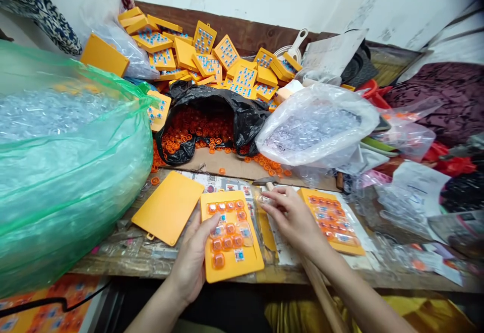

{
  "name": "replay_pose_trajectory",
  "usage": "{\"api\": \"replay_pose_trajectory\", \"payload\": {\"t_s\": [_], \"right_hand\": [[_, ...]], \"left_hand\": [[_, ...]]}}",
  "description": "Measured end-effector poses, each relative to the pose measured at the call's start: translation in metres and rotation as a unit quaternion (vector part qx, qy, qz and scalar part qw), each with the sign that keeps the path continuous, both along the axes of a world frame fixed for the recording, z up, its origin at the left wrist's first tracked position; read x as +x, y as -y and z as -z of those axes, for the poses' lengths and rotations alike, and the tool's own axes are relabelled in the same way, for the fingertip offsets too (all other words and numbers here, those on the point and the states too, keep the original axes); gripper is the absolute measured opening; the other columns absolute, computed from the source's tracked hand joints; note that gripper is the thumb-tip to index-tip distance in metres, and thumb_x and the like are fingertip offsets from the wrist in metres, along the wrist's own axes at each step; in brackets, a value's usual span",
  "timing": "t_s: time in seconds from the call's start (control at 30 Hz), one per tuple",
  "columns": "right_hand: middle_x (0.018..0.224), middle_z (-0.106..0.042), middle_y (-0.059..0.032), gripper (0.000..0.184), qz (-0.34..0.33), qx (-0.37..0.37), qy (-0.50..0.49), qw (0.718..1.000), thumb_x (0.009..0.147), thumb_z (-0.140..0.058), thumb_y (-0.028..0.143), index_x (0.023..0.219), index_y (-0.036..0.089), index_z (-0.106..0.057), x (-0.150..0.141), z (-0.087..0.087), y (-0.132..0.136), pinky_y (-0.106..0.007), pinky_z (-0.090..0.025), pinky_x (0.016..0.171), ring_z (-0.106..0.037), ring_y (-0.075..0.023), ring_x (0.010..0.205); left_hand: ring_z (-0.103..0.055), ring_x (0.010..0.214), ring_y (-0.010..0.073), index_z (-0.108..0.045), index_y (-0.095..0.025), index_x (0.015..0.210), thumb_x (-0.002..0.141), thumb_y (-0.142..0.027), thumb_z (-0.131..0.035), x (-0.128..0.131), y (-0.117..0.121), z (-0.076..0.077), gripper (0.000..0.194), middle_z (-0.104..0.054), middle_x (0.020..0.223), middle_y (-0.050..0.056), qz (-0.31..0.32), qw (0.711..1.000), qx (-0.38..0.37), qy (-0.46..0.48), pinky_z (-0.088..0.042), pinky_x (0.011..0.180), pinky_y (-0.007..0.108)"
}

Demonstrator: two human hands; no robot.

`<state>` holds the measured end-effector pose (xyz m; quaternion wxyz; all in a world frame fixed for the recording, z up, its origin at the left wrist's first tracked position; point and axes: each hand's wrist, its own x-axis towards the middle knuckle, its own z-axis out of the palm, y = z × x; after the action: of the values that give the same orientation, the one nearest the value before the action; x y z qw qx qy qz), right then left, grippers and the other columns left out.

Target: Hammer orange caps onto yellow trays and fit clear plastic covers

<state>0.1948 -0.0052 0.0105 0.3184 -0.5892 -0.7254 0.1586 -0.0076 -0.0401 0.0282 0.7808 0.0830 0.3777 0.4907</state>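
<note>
A yellow plastic tray [247,265] lies at the table's front edge, partly filled with orange round caps and clear covers. My left hand [192,262] rests against its left edge, thumb on the tray, steadying it. Just right of the tray, my right hand [293,217] has its fingers pinched together on a small clear piece near the tray's top right corner. A blank yellow tray [168,207] lies to the left. A filled yellow tray [333,222] lies to the right, partly behind my right hand.
A black bag [245,113] spills orange caps [200,126] behind the trays. A green bag [68,171] of clear pieces fills the left; a clear bag [317,123] sits right. Stacked yellow trays [212,60] pile at the back. A wooden stick [321,292] leans at the front.
</note>
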Motion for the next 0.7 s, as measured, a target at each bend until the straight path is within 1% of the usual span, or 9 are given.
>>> {"api": "replay_pose_trajectory", "payload": {"t_s": [0.1,0.17,0.23,0.27,0.3,0.37,0.43,0.57,0.7], "right_hand": [[0.099,-0.065,-0.0061,0.022,0.026,0.003,0.101,0.995,0.082,-0.061,0.03,0.099,0.024,-0.073,0.023,-0.013,-0.015,-0.031,-0.054,0.07,-0.064,-0.0185,0.079],[0.106,-0.065,-0.0093,0.024,0.1,0.014,0.179,0.979,0.088,-0.055,0.03,0.103,0.022,-0.071,0.052,-0.029,-0.022,-0.035,-0.052,0.077,-0.063,-0.0228,0.091],[0.112,-0.063,-0.0165,0.029,0.196,0.01,0.268,0.943,0.093,-0.045,0.023,0.106,0.015,-0.069,0.089,-0.046,-0.028,-0.041,-0.048,0.082,-0.061,-0.0274,0.097],[0.108,-0.064,-0.0186,0.029,0.227,-0.012,0.315,0.922,0.093,-0.043,0.019,0.103,0.013,-0.069,0.107,-0.052,-0.031,-0.042,-0.047,0.078,-0.062,-0.0284,0.094],[0.102,-0.066,-0.0165,0.024,0.231,-0.046,0.361,0.902,0.092,-0.046,0.017,0.099,0.014,-0.069,0.124,-0.057,-0.033,-0.04,-0.048,0.074,-0.063,-0.0265,0.089],[0.094,-0.067,-0.009,0.013,0.194,-0.114,0.445,0.867,0.09,-0.056,0.018,0.095,0.015,-0.067,0.147,-0.059,-0.034,-0.038,-0.049,0.075,-0.064,-0.0216,0.086],[0.096,-0.066,-0.0042,0.012,0.13,-0.162,0.513,0.833,0.089,-0.063,0.026,0.095,0.015,-0.065,0.156,-0.056,-0.033,-0.04,-0.049,0.084,-0.063,-0.0194,0.092],[0.102,-0.066,-0.0056,0.018,0.057,-0.193,0.598,0.776,0.09,-0.061,0.031,0.096,0.014,-0.064,0.153,-0.045,-0.031,-0.045,-0.047,0.091,-0.061,-0.0211,0.102],[0.116,-0.062,-0.0079,0.021,0.046,-0.183,0.632,0.752,0.09,-0.061,0.029,0.105,0.014,-0.063,0.154,-0.042,-0.029,-0.045,-0.047,0.092,-0.059,-0.0227,0.107]], "left_hand": [[-0.065,0.11,0.0285,-0.047,-0.021,0.136,0.085,-0.023,-0.065,0.0,0.002,-0.001,0.055,-0.068,0.121,0.011,0.019,1.0,-0.001,-0.003,-0.052,0.097,0.04],[-0.065,0.109,0.0295,-0.046,-0.019,0.137,0.084,-0.023,-0.065,0.0,0.004,-0.001,0.057,-0.069,0.12,0.012,0.021,1.0,0.001,-0.004,-0.051,0.098,0.041],[-0.065,0.11,0.0304,-0.046,-0.018,0.137,0.084,-0.023,-0.066,0.0,0.005,-0.001,0.057,-0.068,0.12,0.013,0.017,1.0,0.005,-0.001,-0.051,0.098,0.041],[-0.065,0.11,0.0308,-0.046,-0.018,0.138,0.083,-0.023,-0.066,0.0,0.005,-0.001,0.058,-0.068,0.12,0.013,0.016,1.0,0.006,-0.001,-0.051,0.098,0.042],[-0.065,0.109,0.0312,-0.046,-0.018,0.138,0.082,-0.024,-0.067,0.0,0.006,-0.002,0.059,-0.068,0.12,0.013,0.015,1.0,0.005,-0.002,-0.051,0.097,0.042],[-0.065,0.108,0.0318,-0.047,-0.019,0.137,0.082,-0.024,-0.068,0.0,0.006,-0.003,0.06,-0.069,0.119,0.014,0.015,1.0,-0.001,-0.008,-0.052,0.096,0.042],[-0.067,0.106,0.032,-0.049,-0.018,0.136,0.081,-0.025,-0.069,0.0,0.005,-0.005,0.059,-0.069,0.118,0.014,0.017,1.0,-0.008,-0.015,-0.053,0.094,0.042],[-0.068,0.103,0.031,-0.049,-0.02,0.137,0.081,-0.024,-0.068,0.0,0.006,-0.007,0.059,-0.07,0.117,0.013,0.013,1.0,-0.011,-0.019,-0.054,0.093,0.042],[-0.069,0.101,0.0305,-0.053,-0.018,0.133,0.08,-0.024,-0.069,0.0,0.006,-0.007,0.056,-0.071,0.115,0.013,0.009,0.999,-0.014,-0.035,-0.054,0.093,0.041]]}}
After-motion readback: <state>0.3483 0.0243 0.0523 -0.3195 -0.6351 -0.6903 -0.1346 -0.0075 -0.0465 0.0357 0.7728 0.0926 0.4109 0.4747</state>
